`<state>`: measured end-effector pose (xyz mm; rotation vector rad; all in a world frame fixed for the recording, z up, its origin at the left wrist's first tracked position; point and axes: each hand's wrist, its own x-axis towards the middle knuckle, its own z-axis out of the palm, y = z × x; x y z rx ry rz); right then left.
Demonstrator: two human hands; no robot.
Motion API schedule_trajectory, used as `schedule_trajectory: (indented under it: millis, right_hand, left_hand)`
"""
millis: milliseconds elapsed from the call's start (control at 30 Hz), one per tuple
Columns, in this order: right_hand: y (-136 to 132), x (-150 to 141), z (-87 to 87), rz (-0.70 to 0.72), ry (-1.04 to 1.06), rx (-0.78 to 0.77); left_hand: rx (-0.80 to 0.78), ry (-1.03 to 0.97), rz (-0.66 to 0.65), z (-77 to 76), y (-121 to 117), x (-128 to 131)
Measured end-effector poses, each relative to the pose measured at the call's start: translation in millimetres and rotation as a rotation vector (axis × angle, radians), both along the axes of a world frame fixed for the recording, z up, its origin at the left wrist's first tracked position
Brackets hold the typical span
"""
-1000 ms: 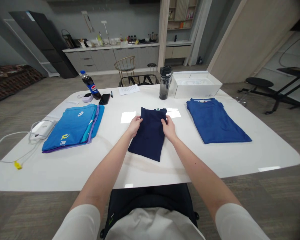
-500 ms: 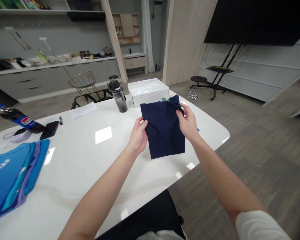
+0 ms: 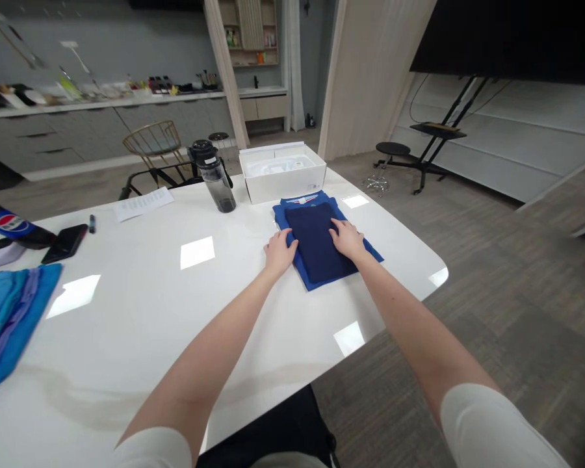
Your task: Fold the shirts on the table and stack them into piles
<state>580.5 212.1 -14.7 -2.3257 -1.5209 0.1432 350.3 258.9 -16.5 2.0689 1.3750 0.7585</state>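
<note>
A folded navy garment [image 3: 316, 242] lies flat on top of a folded blue shirt [image 3: 314, 284], whose collar shows at the far end. My left hand [image 3: 279, 253] rests at the left edge of the pair, fingers spread and touching the cloth. On the right part of the navy garment lies my right hand [image 3: 347, 239], its fingers stretched out over the fabric. Neither hand grips anything. Under the navy garment most of the blue shirt is hidden.
Behind the clothes stands an open white box [image 3: 285, 185], with a dark water bottle [image 3: 215, 179] beside it. Leftward are a paper sheet [image 3: 143, 204], a phone [image 3: 65, 244], a cola bottle [image 3: 14, 224] and stacked blue and purple clothes [image 3: 17, 318]. The white table [image 3: 175, 325] has a rounded right end.
The navy garment, held up in both hands before, now lies on the blue shirt. Both hands have let go and lie flat on it. The view has shifted slightly.
</note>
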Motion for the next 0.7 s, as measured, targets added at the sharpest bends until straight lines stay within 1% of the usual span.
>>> schedule_trajectory:
  millis: [67,100,167,267,333,433,533,600,700]
  right_hand:
    - [-7,-7,-1.1,0.002,-0.075,0.061]
    - [-9,-11,0.8,0.005,-0.104,0.098]
    - [-10,-21,6.8,0.033,-0.134,0.165]
    - [-10,-47,15.3,0.15,-0.099,0.228]
    - [-10,-71,18.3,0.258,-0.049,0.244]
    - [-5,-114,18.8,0.426,0.034,0.224]
    - [5,-169,17.4,0.566,0.09,0.175]
    - [14,-214,16.3,0.636,0.128,0.144]
    - [27,-296,12.8,0.727,0.222,0.101]
  left_hand:
    - [0.125,0.166,-0.054,1.3,-15,-3]
    - [0.158,0.214,-0.079,3.2,-20,-4]
    - [0.182,0.248,-0.111,7.2,-27,-7]
    - [0.139,0.212,-0.116,10.8,-27,-23]
    - [0.06,0.175,-0.092,11.4,-24,-43]
    - [-0.023,0.096,-0.012,10.2,-22,-88]
    - [-0.015,0.05,0.058,7.8,-24,-147]
    - [0.001,0.049,0.112,6.8,-29,-193]
    - [0.03,0.091,0.227,7.3,-39,-272]
